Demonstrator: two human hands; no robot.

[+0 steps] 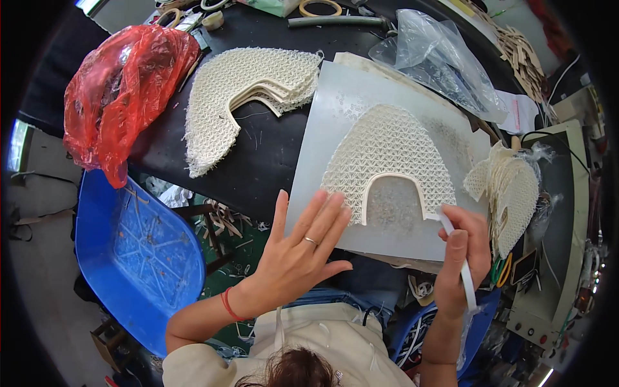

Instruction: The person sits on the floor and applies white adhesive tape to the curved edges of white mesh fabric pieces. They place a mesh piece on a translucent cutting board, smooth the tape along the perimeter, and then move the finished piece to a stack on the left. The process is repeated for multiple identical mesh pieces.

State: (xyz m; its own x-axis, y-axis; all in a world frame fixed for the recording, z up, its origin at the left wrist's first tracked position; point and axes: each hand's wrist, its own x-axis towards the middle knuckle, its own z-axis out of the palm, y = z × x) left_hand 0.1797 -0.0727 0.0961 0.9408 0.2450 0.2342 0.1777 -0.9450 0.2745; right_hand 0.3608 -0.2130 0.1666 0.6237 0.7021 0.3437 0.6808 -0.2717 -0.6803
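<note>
A cream woven U-shaped piece (390, 138), with a smooth pale edging around its inner curve, lies flat on a whitish board (335, 97). My left hand (298, 248) is open, fingers stretched, its fingertips at the lower left end of the woven piece. A narrow white strip (467, 284) is gripped in my right hand (465, 251). The strip's upper end is by the lower right end of the woven piece, and its lower part hangs down past my palm. Whether that upper end touches the piece, I cannot tell.
A stack of similar woven pieces (222, 84) lies on the black table, with more hanging at the right (512, 193). Around them are a red plastic bag (126, 90), a clear bag (438, 55), a blue tub (138, 251) and a grey metal cabinet (548, 277).
</note>
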